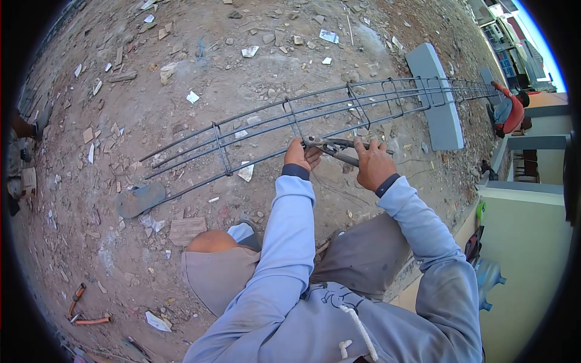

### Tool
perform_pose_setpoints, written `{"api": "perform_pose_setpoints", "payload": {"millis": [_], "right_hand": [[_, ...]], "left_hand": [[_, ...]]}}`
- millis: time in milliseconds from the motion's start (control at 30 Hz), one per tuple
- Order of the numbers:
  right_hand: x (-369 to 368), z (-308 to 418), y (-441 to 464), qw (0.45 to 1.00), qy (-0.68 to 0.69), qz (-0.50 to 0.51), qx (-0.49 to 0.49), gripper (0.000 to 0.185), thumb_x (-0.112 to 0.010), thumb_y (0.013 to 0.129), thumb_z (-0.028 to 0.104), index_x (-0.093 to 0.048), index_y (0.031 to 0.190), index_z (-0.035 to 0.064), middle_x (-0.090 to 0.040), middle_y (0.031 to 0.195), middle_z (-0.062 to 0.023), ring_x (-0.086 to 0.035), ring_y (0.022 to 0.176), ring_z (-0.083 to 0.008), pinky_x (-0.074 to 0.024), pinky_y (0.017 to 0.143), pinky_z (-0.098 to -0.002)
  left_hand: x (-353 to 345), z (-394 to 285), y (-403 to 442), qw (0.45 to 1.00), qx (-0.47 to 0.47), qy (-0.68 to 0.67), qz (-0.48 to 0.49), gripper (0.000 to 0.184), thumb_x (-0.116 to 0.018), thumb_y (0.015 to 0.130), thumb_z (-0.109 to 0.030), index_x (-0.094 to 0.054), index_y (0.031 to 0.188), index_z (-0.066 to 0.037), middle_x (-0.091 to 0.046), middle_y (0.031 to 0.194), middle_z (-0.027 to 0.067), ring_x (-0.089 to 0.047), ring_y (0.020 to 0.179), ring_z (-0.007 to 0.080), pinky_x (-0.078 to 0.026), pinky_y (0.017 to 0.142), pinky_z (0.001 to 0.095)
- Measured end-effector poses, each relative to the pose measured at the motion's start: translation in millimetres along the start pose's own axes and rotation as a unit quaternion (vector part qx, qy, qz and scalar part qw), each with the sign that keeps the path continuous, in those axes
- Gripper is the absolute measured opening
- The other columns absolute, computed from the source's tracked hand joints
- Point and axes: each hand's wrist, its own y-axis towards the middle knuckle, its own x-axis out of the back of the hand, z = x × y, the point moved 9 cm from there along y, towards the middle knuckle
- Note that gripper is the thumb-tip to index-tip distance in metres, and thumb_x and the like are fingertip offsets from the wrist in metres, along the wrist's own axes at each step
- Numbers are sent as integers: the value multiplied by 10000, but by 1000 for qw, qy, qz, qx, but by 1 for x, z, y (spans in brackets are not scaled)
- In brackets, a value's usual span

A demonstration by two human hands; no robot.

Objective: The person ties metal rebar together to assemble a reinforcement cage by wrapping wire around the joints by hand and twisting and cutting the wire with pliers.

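A long cage of steel bars (260,126) with square stirrups (219,147) runs from the lower left to the upper right. My right hand (373,163) is closed round the dark handles of a pincer tool (342,149). The tool's jaws lie at the near bar, beside a stirrup. My left hand (302,156) is at the same bar, next to the jaws, with its thumb up and fingers curled; what it pinches, if anything, is too small to make out.
A grey block (437,100) lies under the cage, and a flat sandal-like piece (140,200) sits by its near end. A person in red (514,114) crouches at the far end. Orange-handled cutters (77,305) lie lower left; a water jug (487,281) stands right.
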Motion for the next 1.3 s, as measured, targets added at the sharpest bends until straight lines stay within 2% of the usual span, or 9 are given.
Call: {"api": "perform_pose_setpoints", "payload": {"millis": [467, 667, 767, 800, 900, 933, 1033, 1200, 1300], "right_hand": [[-8, 4, 2, 999, -36, 3, 28, 635, -601, 727, 116, -387, 1319, 29, -477, 1094, -278, -501, 1016, -434, -496, 767, -456], [-15, 12, -8, 997, -50, 16, 55, 468, -569, 736, 156, -482, 1155, -32, -585, 905, -229, -593, 847, -403, -493, 754, -463], [-41, 19, -16, 992, 61, 108, 24, 465, -547, 736, 180, -468, 1129, -56, -621, 869, -235, -623, 784, -404, -494, 724, -477], [-38, 23, -20, 990, 98, 104, 4, 381, -503, 738, 172, -546, 1020, -81, -634, 855, -266, -638, 787, -391, -492, 687, -482], [-61, 35, -27, 915, 287, 278, -50, 283, -496, 728, 155, -617, 820, -84, -640, 798, -264, -655, 713, -356, -500, 618, -454], [-78, 37, -30, 867, 397, 288, -83, 250, -517, 719, 144, -610, 653, -79, -633, 696, -233, -651, 603, -296, -498, 540, -406], [-94, 46, -39, 801, 521, 271, -116, 227, -556, 721, 137, -588, 687, -85, -623, 668, -182, -622, 524, -247, -484, 487, -356], [-136, 74, -47, 655, 716, 208, -125, 158, -589, 793, 138, -520, 852, 10, -553, 642, -79, -546, 504, -172, -471, 483, -323], [-164, 92, -39, 627, 754, 156, -114, 162, -589, 798, 146, -523, 859, 11, -556, 643, -78, -547, 502, -167, -463, 475, -314]], "left_hand": [[4, -7, -1, 998, -26, -20, -45, 305, -426, 910, -349, -533, 962, -69, -623, 852, 142, -615, 839, 301, -477, 839, 460], [2, -10, 1, 999, -29, -6, -31, 277, -427, 904, -328, -529, 925, -72, -647, 820, 138, -632, 766, 279, -489, 813, 439], [-2, -11, -10, 999, -31, 9, -15, 292, -400, 901, -347, -538, 899, -90, -673, 835, 155, -637, 777, 267, -494, 782, 407], [-2, -10, -7, 999, -28, 25, -8, 309, -389, 901, -356, -542, 910, -86, -677, 835, 157, -640, 781, 265, -493, 774, 400], [2, -10, -1, 998, -23, 66, 3, 369, -362, 900, -378, -556, 937, -67, -685, 829, 158, -648, 784, 257, -491, 754, 376], [2, -11, 0, 997, -20, 79, 0, 391, -355, 900, -383, -563, 941, -54, -685, 823, 156, -651, 781, 255, -491, 749, 367], [3, -13, 6, 994, -42, 96, 8, 496, -348, 902, -413, -591, 936, 17, -678, 827, 180, -658, 778, 262, -505, 722, 353], [2, -14, 14, 994, -61, 75, 55, 630, -372, 892, -549, -563, 991, 43, -657, 878, 198, -649, 827, 289, -526, 737, 383], [2, -13, 10, 993, -70, 57, 73, 651, -403, 875, -596, -568, 1000, 22, -657, 901, 183, -649, 832, 284, -519, 736, 373]]}}
